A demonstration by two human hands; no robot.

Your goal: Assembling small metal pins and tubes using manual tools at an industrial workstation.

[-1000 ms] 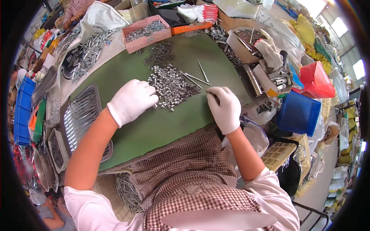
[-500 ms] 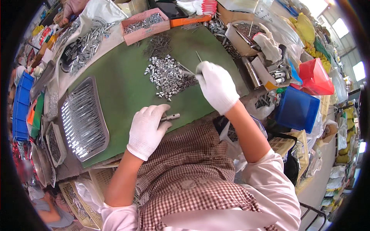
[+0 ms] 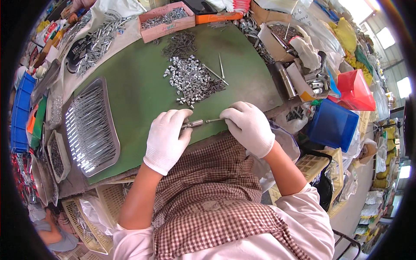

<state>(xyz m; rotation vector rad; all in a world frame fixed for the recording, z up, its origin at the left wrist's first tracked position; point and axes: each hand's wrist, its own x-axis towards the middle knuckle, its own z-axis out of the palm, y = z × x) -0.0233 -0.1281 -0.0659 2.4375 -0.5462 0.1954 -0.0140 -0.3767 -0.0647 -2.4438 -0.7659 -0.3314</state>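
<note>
Both hands wear white gloves and meet above the near part of the green work mat [image 3: 138, 82]. My left hand [image 3: 167, 136] is closed around a short silver metal tube [image 3: 196, 123], whose end sticks out to the right. Between its fingertips, my right hand [image 3: 249, 128] pinches a thin metal rod [image 3: 214, 120] with a small piece at its tip. That tip points at the tube's end, a small gap apart. Beyond the hands lie a pile of small silver metal parts [image 3: 184, 80], small dark threaded pieces [image 3: 215, 86] and two thin rods [image 3: 221, 65].
At left, a metal tray [image 3: 115, 134] holds rows of slim shiny rods. Dark thin pins [image 3: 180, 43] and a pink box [image 3: 167, 28] of small parts are at the back. A blue bin [image 3: 333, 123], red bin [image 3: 355, 89] and steel cylinder [image 3: 284, 80] stand right.
My right hand has come back toward me from beside the rods and now holds a thin rod near the tube. My left hand keeps hold of the tube, almost in place.
</note>
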